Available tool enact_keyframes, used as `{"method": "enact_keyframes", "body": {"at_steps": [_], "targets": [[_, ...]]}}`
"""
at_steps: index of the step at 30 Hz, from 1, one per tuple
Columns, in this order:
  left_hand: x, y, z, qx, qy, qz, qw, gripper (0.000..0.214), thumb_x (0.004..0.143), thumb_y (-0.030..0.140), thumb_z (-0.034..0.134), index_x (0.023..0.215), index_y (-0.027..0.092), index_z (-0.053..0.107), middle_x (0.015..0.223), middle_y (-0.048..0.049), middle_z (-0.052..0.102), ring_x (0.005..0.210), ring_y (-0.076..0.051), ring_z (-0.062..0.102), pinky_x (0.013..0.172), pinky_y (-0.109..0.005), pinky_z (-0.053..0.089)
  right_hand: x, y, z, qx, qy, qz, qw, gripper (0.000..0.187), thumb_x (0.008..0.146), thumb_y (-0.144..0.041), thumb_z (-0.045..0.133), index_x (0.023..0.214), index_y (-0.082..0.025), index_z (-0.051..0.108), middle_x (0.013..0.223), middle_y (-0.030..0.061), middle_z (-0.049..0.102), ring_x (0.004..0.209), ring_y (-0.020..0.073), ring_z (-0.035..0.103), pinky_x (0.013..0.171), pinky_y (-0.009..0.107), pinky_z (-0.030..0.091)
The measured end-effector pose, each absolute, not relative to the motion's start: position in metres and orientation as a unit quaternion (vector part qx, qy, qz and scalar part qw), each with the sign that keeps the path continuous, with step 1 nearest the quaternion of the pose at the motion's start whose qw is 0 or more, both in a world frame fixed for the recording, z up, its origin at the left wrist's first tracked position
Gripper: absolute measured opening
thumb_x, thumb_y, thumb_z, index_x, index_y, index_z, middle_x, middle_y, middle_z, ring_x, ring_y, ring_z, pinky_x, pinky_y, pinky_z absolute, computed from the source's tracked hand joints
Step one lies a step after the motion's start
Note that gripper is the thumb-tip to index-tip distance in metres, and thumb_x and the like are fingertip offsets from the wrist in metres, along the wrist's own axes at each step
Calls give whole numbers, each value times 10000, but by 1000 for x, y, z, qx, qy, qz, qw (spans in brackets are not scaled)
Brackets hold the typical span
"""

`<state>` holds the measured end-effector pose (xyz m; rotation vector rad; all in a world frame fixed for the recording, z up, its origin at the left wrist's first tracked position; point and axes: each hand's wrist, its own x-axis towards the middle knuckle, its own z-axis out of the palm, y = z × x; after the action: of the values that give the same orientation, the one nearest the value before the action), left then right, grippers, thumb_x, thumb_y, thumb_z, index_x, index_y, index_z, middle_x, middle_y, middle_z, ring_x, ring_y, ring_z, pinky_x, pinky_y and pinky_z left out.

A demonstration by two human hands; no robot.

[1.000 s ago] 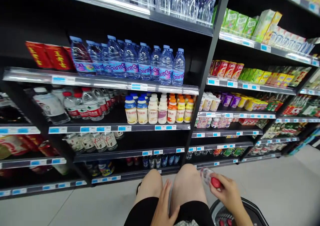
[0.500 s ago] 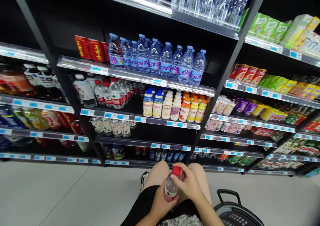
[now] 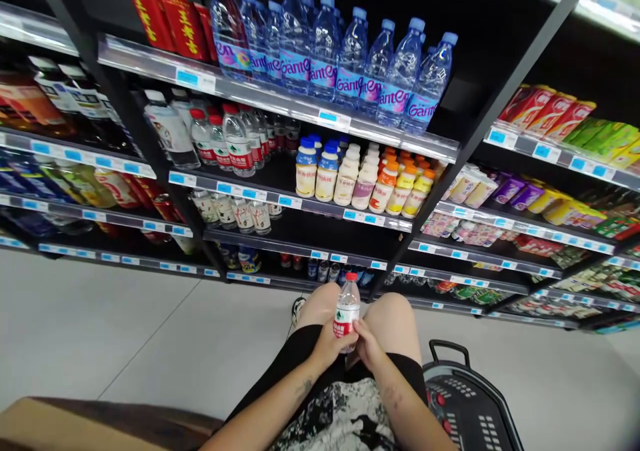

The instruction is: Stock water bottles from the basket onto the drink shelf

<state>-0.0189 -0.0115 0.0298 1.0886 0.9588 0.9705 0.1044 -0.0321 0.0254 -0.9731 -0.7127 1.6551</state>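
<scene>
Both hands, left hand [image 3: 327, 346] and right hand [image 3: 369, 344], wrap a small red-capped water bottle [image 3: 346, 310] upright at six o'clock; its wet-looking plastic could slip from them

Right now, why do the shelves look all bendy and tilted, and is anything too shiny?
Head view: the wide lens bows and tilts the shelves; light glares off the top right shelf edge; the red-capped bottle in both hands stays sharp.

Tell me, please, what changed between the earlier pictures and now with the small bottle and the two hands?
The water bottle moved from the right side to above the knees, now upright. The left hand left the thigh and took hold of it; the right hand slid from cap to base. The basket stays at the right.
</scene>
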Motion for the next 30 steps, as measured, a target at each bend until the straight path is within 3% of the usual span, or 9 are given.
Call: {"method": "enact_keyframes", "body": {"at_steps": [5, 9, 13, 18, 25, 28, 30], "targets": [[-14, -4, 29, 430, 402, 409, 697, 395, 583, 356, 811, 841, 111, 641, 757, -51, 671, 685, -176, 617, 678, -282, 508, 110, -24, 20, -400, -194, 727, 523, 612, 647, -653, 809, 989, -157, 705, 809, 57, 720, 753, 203, 659, 711, 301, 534], [-17, -6, 29, 384, 362, 381, 759, 439, 597, 447, 816, 830, 106, 666, 732, -80, 694, 647, -203, 651, 677, -327, 550, 117, -23, 7, -398, -171, 735, 522, 451, 631, -507, 875, 873, -179, 682, 586, -57, 561, 451, 59, 406, 452, 179, 355], [-20, -9, 30, 402, 326, 349, 781, 499, 622, 539, 803, 818, 100, 671, 711, -111, 706, 628, -225, 668, 641, -335, 559, 125, -25, 6, -355, -220, 744, 522, 413, 676, -455, 864, 940, -181, 702, 546, -80, 479, 405, 40, 282, 380, 176, 312], [-21, -9, 30, 434, 306, 348, 773, 582, 616, 558, 834, 931, 99, 665, 777, -116, 728, 683, -249, 702, 654, -328, 560, 129, -27, 11, -347, -229, 739, 529, 490, 630, -450, 901, 994, -170, 731, 585, -48, 563, 417, 46, 361, 370, 171, 267], [-25, -8, 22, 453, 303, 344, 765, 549, 603, 544, 840, 878, 105, 657, 800, -103, 725, 719, -240, 692, 724, -343, 556, 130, -28, 13, -321, -245, 748, 527, 485, 593, -438, 926, 952, -170, 739, 611, -35, 620, 414, 50, 382, 368, 175, 261], [-23, -10, 21, 498, 315, 351, 728, 524, 653, 567, 794, 870, 108, 661, 799, -99, 717, 741, -233, 678, 736, -335, 540, 130, -28, 13, -320, -248, 744, 531, 478, 597, -423, 911, 970, -176, 743, 720, 5, 696, 504, 97, 526, 436, 197, 391], [-19, -13, 25, 552, 368, 355, 659, 505, 676, 562, 771, 890, 118, 663, 852, -106, 725, 791, -244, 681, 757, -338, 534, 129, -27, 13, -328, -238, 737, 540, 488, 606, -497, 883, 952, -183, 741, 813, 44, 735, 684, 179, 658, 581, 268, 526]]}}
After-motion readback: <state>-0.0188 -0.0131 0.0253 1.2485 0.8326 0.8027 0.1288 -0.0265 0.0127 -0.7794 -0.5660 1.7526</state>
